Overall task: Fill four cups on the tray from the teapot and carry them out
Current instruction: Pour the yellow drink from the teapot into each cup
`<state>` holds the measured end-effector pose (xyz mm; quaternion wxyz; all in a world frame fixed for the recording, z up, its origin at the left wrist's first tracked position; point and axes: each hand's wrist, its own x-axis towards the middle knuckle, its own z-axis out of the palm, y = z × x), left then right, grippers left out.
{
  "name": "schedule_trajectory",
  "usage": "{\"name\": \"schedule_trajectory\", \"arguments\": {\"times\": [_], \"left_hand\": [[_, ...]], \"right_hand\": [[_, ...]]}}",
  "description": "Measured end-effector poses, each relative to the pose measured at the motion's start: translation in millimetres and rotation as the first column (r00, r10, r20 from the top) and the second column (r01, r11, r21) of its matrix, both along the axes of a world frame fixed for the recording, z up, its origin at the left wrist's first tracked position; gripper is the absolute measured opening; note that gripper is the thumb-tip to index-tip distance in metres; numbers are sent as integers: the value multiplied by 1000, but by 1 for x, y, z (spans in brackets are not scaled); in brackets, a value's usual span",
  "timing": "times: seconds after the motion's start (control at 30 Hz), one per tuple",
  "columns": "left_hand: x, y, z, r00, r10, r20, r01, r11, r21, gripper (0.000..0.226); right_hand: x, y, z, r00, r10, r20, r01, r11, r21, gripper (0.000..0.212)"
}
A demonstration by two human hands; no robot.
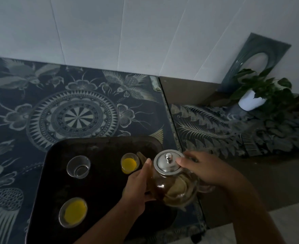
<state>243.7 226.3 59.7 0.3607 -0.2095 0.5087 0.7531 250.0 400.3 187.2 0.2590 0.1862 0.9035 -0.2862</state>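
Tray [60,173]: dark, rounded corners, lying on the patterned cloth of the desk [39,106]; it is the landmark for the places below.
Teapot [171,180]: clear glass with a steel lid [169,163], over the tray's right edge, spout [141,156] pointing toward the tray's far right part; brownish liquid and a pale mass show inside.
Left hand [138,187]: its grip is wrapped against the left side of the teapot's glass body, fingers closed on it, fingertips [147,162] up near the neck by the spout.
Right hand [205,168]: on the teapot's right side, thumb [180,162] pressed on the lid's rim; the other fingers curl around the handle side, grip clamped there, though the handle itself is mostly hidden.
Far right cup [129,163]: on the tray just beside the spout, holding yellow liquid.
Near left cup [73,212]: at the tray's near left, also holding yellow liquid.
Far left cup [78,166]: at the tray's far left, clear and without yellow liquid.
Fourth cup: cannot tell; not visible past the hands.
Potted plant [261,95]: white pot, well to the right of the tray, against the wall.
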Motion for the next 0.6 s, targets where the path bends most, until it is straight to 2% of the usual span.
{"name": "schedule_trajectory", "arguments": {"times": [0.17, 0.23, 0.3, 0.37, 0.43, 0.53, 0.6], "left_hand": [[16, -3, 21, 993, -20, -120, 11, 997, -82, 26], [21, -4, 32, 990, -8, -139, -6, 995, -97, 35], [26, -6, 41, 987, 0, -159, -21, 992, -128, 41], [29, -9, 47, 983, 2, -185, -33, 986, -165, 43], [31, -13, 50, 976, 7, -217, -54, 976, -213, 47], [38, -22, 52, 963, -23, -267, -51, 963, -265, 52], [44, -32, 54, 955, -39, -294, -53, 953, -298, 52]], "right_hand": [[27, 8, 5, 997, -8, -75, 2, 996, -85, 70], [36, 9, 7, 994, -23, -104, 12, 995, -101, 84], [44, 9, 8, 991, -23, -134, 8, 994, -111, 79], [52, 8, 8, 987, -41, -153, 18, 989, -146, 57], [60, 7, 7, 982, -56, -182, 21, 981, -192, 54], [69, 3, -1, 978, -51, -204, 1, 971, -239, 68], [72, 1, -12, 974, -36, -224, -23, 966, -257, 89]]}}
